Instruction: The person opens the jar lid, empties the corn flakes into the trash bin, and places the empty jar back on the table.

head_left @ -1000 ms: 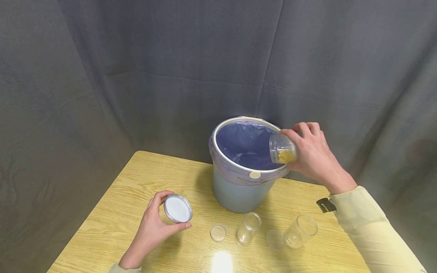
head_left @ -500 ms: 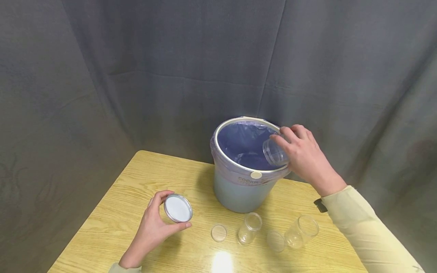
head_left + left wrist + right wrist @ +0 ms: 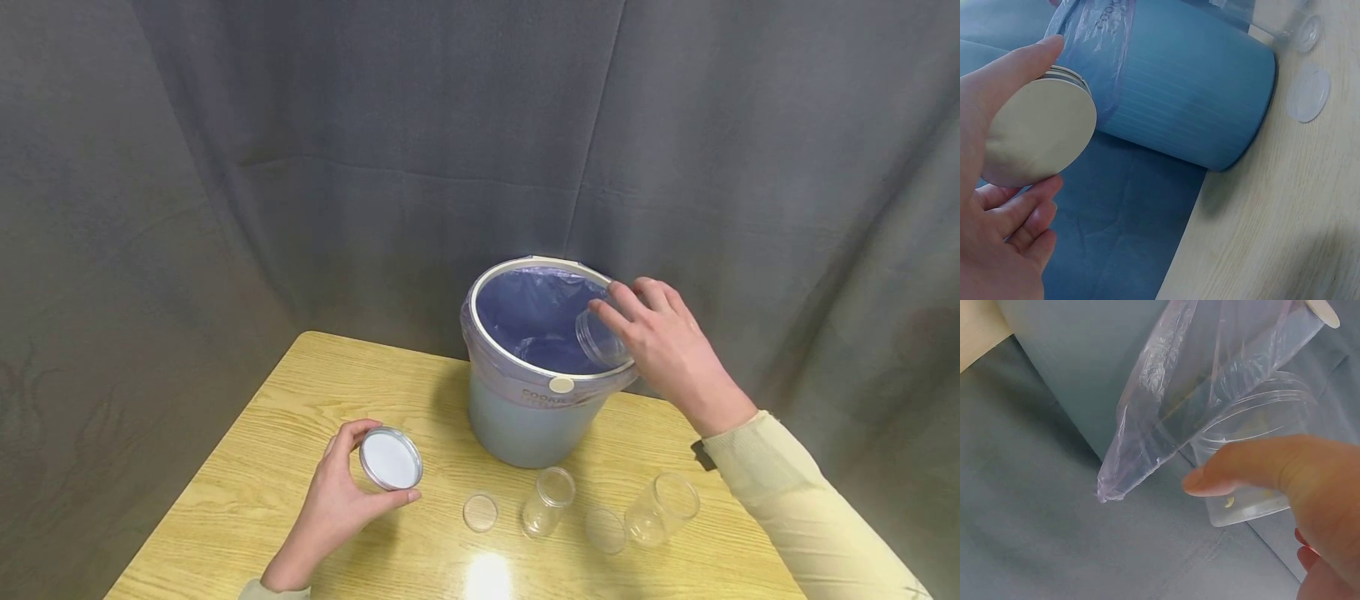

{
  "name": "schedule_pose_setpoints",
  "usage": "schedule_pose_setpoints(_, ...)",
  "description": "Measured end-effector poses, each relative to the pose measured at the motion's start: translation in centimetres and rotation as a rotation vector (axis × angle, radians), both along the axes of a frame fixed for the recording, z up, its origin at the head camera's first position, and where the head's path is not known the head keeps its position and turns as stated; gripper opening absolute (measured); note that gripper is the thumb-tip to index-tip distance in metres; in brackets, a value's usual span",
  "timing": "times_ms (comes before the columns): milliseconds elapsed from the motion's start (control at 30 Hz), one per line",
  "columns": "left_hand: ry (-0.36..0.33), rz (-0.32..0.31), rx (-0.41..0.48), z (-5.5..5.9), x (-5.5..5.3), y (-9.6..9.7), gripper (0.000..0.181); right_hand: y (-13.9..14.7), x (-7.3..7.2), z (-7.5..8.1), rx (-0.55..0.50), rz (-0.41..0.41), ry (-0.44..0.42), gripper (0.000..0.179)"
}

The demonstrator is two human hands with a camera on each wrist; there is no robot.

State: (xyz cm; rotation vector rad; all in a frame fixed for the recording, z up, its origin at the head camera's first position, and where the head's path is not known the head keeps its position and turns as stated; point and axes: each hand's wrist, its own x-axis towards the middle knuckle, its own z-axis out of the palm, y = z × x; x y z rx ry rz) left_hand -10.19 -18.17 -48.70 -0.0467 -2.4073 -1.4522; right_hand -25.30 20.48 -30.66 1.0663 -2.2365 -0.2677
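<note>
My right hand grips a clear plastic jar at the right rim of a lined trash bin. The jar is tipped, its mouth over the bin's inside. In the right wrist view a few small yellow bits show within the jar, and my thumb lies across its side. Left of the bin and above the table, my left hand holds a round silver-edged lid by its edge between thumb and fingers. The lid's white inner face shows in the head view, its plain outer face in the left wrist view.
In front of the bin a clear jar stands on the wooden table, beside a small clear disc. To the right are another clear container and a second disc. A grey curtain hangs behind.
My right hand has tipped the jar further into the bin, and the yellow contents seen in it a second ago have mostly gone. The left hand and lid stay in place.
</note>
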Motion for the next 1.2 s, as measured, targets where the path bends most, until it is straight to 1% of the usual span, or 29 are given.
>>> schedule_pose_setpoints(167,-0.006,0.002,-0.001,0.0,0.0,0.0,0.094,0.0,0.1,0.1,-0.039,-0.011,0.029,0.07)
schedule_pose_setpoints(267,-0.009,0.003,-0.001,0.0,0.0,0.0,0.094,0.1,0.0,0.1,-0.059,-0.017,0.053,0.069)
schedule_pose_setpoints(433,-0.005,0.004,-0.003,0.0,0.0,0.0,0.094,0.5,-0.3,-0.4,-0.027,-0.057,0.027,0.065)
schedule_pose_setpoints(533,-0.002,0.003,-0.004,-0.1,0.1,0.0,0.093,0.9,-0.5,-0.6,-0.043,-0.089,0.032,0.066)
schedule_pose_setpoints(600,0.002,0.002,-0.004,-0.1,0.1,0.0,0.093,1.2,-0.5,-0.5,-0.083,-0.098,0.058,0.066)
schedule_pose_setpoints(700,-0.002,0.004,-0.004,-0.2,0.0,-0.1,0.094,1.2,-0.6,0.0,-0.131,-0.107,0.108,0.074)
schedule_pose_setpoints(800,-0.016,0.006,-0.004,-0.1,0.0,0.0,0.095,1.2,-0.6,0.0,-0.142,-0.105,0.128,0.079)
schedule_pose_setpoints(867,-0.024,0.007,-0.004,-0.1,-0.1,0.0,0.095,1.3,-0.5,-0.2,-0.122,-0.086,0.109,0.077)
schedule_pose_setpoints(1000,-0.021,0.006,-0.009,-0.1,-0.1,0.0,0.095,1.3,-0.4,-0.5,-0.079,-0.073,0.055,0.064)
schedule_pose_setpoints(1100,-0.012,0.003,-0.01,-0.1,-0.1,-0.1,0.095,1.3,-0.3,-0.4,-0.096,-0.102,0.055,0.072)
schedule_pose_setpoints(1200,-0.009,0.001,-0.007,-0.1,-0.1,-0.1,0.094,1.1,-0.3,-0.1,-0.128,-0.124,0.062,0.085)
